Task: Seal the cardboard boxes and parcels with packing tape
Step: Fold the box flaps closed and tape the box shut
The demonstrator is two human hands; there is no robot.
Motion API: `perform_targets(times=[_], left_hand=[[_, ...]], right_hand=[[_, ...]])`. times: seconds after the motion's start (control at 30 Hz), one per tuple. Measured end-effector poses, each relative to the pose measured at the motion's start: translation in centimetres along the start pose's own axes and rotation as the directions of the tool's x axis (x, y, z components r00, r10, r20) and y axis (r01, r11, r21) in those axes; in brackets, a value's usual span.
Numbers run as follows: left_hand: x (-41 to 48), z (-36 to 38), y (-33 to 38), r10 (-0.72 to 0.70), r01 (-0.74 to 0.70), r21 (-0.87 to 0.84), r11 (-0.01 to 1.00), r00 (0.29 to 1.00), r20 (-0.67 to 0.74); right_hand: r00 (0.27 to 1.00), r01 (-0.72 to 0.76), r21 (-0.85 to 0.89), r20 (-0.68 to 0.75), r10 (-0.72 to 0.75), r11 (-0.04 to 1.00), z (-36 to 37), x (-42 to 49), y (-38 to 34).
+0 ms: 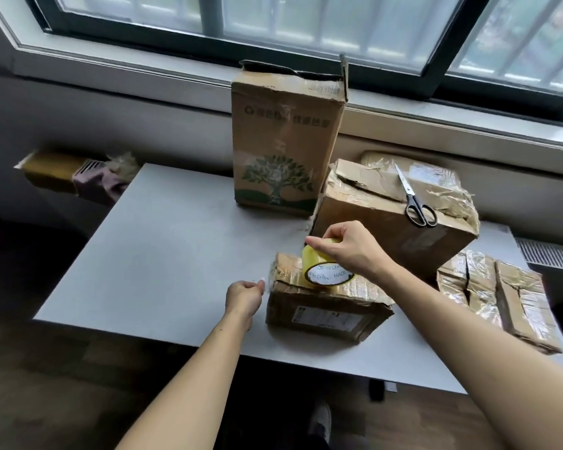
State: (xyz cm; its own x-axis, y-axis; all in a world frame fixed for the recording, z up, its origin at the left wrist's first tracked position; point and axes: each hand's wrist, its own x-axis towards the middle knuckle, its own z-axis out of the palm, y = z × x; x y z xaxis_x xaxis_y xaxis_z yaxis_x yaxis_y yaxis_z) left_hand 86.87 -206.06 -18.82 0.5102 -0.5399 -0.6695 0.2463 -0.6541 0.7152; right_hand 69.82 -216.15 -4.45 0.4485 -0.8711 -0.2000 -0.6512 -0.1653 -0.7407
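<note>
While the left hand (244,297) pinches the loose tape end (262,282) beside the small box (322,315) at lower centre of the counter (163,241), the right hand (350,251) grips the yellow tape roll (327,271) resting on that box's top. Behind it, at right, scissors (416,203) lie on a bigger box (371,219); a tall box (283,141) stands farthest back.

Place: we take this for a home room used for packing.
Signs: we see a grey table (163,241) below a sliding window (306,27), taped cardboard boxes (283,141), scissors (415,203), wood floor (46,368).
</note>
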Motion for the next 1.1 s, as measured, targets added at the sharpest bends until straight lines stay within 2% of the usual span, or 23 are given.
perform_targets(times=[0.33,0.5,0.57,0.67,0.73,0.8,0.93,1.0,1.1], left_hand=[[0.3,1.8,-0.9,-0.131,0.127,0.045,0.991,0.984,0.117],[-0.6,1.9,-2.4,-0.209,0.195,0.095,0.976,0.962,0.175],[-0.3,1.6,-1.7,-0.145,0.132,0.095,0.987,0.98,0.136],[-0.2,0.8,1.2,0.074,-0.074,0.13,0.989,0.997,0.007],[-1.4,0.9,3.7,0.167,-0.167,0.168,0.971,0.986,0.014],[-2.8,1.4,5.5,0.144,-0.165,0.283,0.945,0.985,0.096],[-3.9,1.8,6.4,0.104,-0.211,0.572,0.793,0.971,0.214],[-4.2,2.0,6.5,0.1,-0.242,0.618,0.748,0.962,0.256],[-5.0,2.8,7.1,0.153,-0.274,0.602,0.75,0.957,0.245]], right_hand=[[0.993,-0.12,0.138,0.036,0.116,0.983,0.3,-1.0,1.9],[0.992,-0.125,0.164,0.049,0.118,0.978,-0.1,-1.6,2.8],[0.991,-0.126,0.169,0.058,0.117,0.978,-0.2,-1.7,3.0],[0.991,-0.126,0.184,0.06,0.117,0.975,-0.1,-1.5,3.1],[0.991,-0.127,0.193,0.056,0.118,0.973,-0.1,-1.4,3.1],[0.992,-0.123,0.197,0.052,0.115,0.973,-0.1,-1.5,3.2],[0.994,-0.109,0.177,0.019,0.107,0.978,0.1,-1.5,3.3],[0.993,-0.114,0.18,0.01,0.114,0.977,0.2,-1.4,3.1],[0.996,-0.086,0.221,0.031,0.082,0.971,0.5,-1.6,2.9]])
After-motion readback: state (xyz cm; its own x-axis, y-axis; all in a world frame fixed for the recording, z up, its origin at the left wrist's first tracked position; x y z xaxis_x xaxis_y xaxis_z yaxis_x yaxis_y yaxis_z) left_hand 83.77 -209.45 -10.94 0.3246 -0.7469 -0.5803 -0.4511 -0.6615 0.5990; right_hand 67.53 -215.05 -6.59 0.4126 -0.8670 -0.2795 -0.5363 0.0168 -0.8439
